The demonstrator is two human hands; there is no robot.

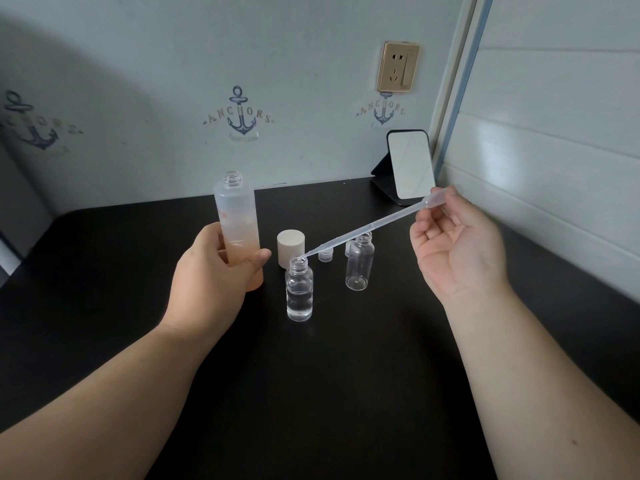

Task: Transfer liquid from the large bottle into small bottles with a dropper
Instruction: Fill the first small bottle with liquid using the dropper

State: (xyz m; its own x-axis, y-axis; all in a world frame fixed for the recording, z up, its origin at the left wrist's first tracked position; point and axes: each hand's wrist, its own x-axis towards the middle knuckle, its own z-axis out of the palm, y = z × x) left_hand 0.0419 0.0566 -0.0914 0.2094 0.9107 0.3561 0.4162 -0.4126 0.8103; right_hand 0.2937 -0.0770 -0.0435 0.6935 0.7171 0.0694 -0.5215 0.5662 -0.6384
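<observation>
The plastic dropper (pixel 372 225) lies on a slant, its long axis running from the bulb at about 2 o'clock down to the tip at 8 o'clock. The tip sits right at the open mouth of the near small bottle (pixel 299 292); whether it dips inside the neck cannot be told. The right hand (pixel 457 251), palm turned up, pinches the bulb end between thumb and fingertips.

The near small bottle stands upright at the middle of the black table (pixel 311 393) and holds clear liquid to roughly halfway. At 2 o'clock from it, close by, stands a second small clear bottle (pixel 360 263), uncapped and apparently empty. Just behind the dropper's shaft, between the two bottles, sits a small clear cap (pixel 325 255).

At 9 o'clock from the near bottle the left hand (pixel 211 275) wraps its fingers and thumb round the lower part of the large frosted bottle (pixel 237 223), which is held upright, mouth open; its pale peach-tinted lower half suggests liquid, but the level is not sure. Its beige round cap (pixel 291 247) stands on the table between it and the near bottle, at 11 o'clock from the latter.

At 2 o'clock on the far table edge a small mirror (pixel 410 164) leans on its stand.
</observation>
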